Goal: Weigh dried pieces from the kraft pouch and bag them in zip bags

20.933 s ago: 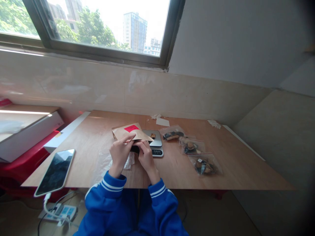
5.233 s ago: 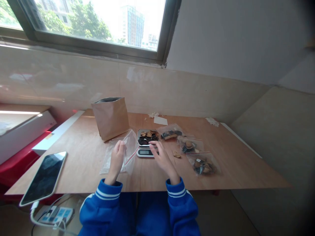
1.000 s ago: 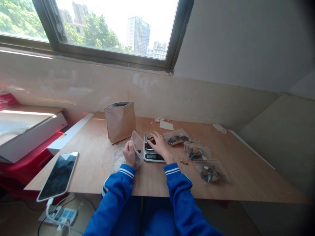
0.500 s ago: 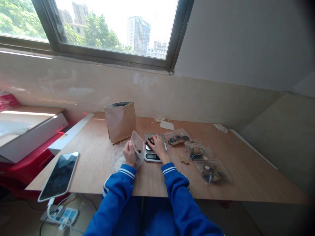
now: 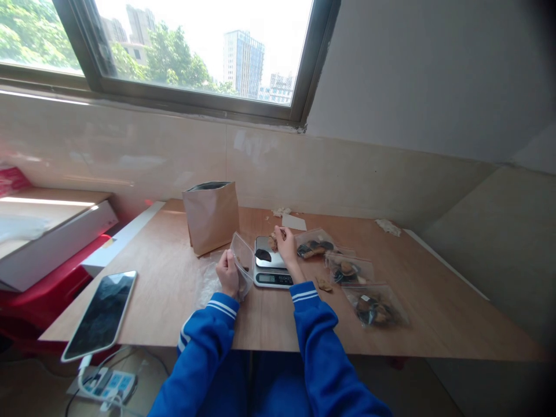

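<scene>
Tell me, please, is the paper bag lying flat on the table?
No, the paper bag stands upright on the table, left of the scale.

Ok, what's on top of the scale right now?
One dark slice lies on the steel plate of the scale, with tan pieces at its far edge by the right hand. The hand covers the plate's far right corner, so anything there is hidden.

Tabletop point(image 5: 412, 301): matt pale wood veneer. Scale point(image 5: 271, 267): brushed metal platter, glossy. Standing bag point(image 5: 211, 215): matt brown paper. Zip bags point(image 5: 377, 304): clear glossy plastic. Phone point(image 5: 100, 313): glossy glass. Sleeves: blue cloth.
</scene>
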Available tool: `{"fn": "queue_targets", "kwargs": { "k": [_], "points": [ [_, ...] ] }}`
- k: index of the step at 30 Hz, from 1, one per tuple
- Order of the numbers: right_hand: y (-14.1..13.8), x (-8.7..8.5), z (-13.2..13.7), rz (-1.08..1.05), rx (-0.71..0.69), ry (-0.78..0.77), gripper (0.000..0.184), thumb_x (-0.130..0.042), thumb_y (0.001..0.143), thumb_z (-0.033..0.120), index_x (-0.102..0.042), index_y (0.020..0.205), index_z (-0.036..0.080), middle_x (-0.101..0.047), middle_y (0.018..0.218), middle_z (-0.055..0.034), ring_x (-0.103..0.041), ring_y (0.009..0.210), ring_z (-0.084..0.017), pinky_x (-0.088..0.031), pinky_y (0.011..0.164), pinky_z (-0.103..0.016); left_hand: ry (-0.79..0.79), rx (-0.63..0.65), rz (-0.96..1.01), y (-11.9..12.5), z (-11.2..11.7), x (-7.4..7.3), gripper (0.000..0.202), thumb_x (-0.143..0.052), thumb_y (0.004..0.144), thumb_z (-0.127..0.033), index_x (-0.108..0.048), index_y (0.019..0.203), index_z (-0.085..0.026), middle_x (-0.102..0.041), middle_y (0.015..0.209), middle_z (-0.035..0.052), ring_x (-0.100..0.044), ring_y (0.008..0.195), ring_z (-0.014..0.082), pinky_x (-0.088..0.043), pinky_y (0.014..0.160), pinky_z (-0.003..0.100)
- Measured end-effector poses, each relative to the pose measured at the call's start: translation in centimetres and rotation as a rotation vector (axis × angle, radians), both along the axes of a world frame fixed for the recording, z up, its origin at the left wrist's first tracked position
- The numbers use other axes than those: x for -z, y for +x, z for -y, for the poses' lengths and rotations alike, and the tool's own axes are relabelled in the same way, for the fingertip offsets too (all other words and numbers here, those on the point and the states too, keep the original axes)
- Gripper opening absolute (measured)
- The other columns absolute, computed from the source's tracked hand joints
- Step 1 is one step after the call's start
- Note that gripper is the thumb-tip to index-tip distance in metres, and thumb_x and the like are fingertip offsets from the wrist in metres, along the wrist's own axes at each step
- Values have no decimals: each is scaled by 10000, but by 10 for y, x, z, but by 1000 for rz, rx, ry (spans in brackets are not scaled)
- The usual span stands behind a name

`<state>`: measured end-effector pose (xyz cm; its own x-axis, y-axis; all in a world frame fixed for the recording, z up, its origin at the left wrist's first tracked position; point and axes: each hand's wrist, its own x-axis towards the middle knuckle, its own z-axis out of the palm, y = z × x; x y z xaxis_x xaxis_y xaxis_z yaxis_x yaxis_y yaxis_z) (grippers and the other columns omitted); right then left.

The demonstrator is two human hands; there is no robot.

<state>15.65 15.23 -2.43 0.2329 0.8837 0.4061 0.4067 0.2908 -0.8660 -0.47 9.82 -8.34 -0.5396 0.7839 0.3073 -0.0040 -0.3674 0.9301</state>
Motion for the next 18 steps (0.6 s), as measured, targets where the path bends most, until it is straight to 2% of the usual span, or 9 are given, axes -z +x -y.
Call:
{"fn": "queue_targets", "kwargs": {
  "k": [4, 6, 9, 12, 15, 18],
  "points": [
    [-47, -32, 18, -129, -139, 48, 378, -408, 919, 548, -528, 826, 202, -640, 801, -39, -615, 759, -174, -458, 703, -268, 5, -4, 2, 0, 1, -3, 411, -457, 908, -466, -362, 608, -202, -319, 548, -55, -290, 531, 103, -253, 523, 261],
    [-68, -42, 27, -75, -158, 62, 317, -400, 941, 499, -509, 861, 213, -638, 825, -34, -615, 778, -174, -455, 718, -271, 9, -6, 8, 0, 2, -5, 410, -464, 901, -470, -377, 604, -200, -338, 544, -52, -302, 532, 105, -260, 526, 259],
    [-88, -49, 37, 53, -171, 42, 215, -393, 962, 403, -486, 903, 218, -635, 879, -46, -618, 828, -187, -452, 755, -289, 15, -10, 32, 0, 2, -9, 416, -473, 889, -483, -391, 597, -198, -358, 539, -48, -313, 529, 107, -269, 524, 257],
    [-89, -52, 45, 131, -201, -22, 150, -398, 960, 332, -485, 932, 213, -641, 913, -57, -622, 871, -196, -454, 782, -301, 20, -19, 68, -1, 2, -12, 422, -484, 877, -492, -394, 589, -197, -361, 540, -46, -318, 530, 108, -280, 526, 254],
    [-80, -56, 51, 213, -324, -138, 120, -454, 938, 304, -524, 912, 210, -665, 887, -44, -634, 853, -191, -460, 770, -290, 14, -27, 114, -1, 1, -12, 424, -502, 862, -505, -403, 589, -196, -372, 545, -43, -331, 536, 110, -295, 533, 253],
    [-74, -60, 52, 386, -426, -236, 67, -542, 881, 236, -572, 840, 192, -683, 880, -60, -637, 855, -201, -459, 783, -297, -4, -25, 168, -1, -1, -11, 430, -529, 838, -524, -402, 587, -197, -376, 540, -46, -333, 531, 108, -300, 529, 253]
  ]
}}
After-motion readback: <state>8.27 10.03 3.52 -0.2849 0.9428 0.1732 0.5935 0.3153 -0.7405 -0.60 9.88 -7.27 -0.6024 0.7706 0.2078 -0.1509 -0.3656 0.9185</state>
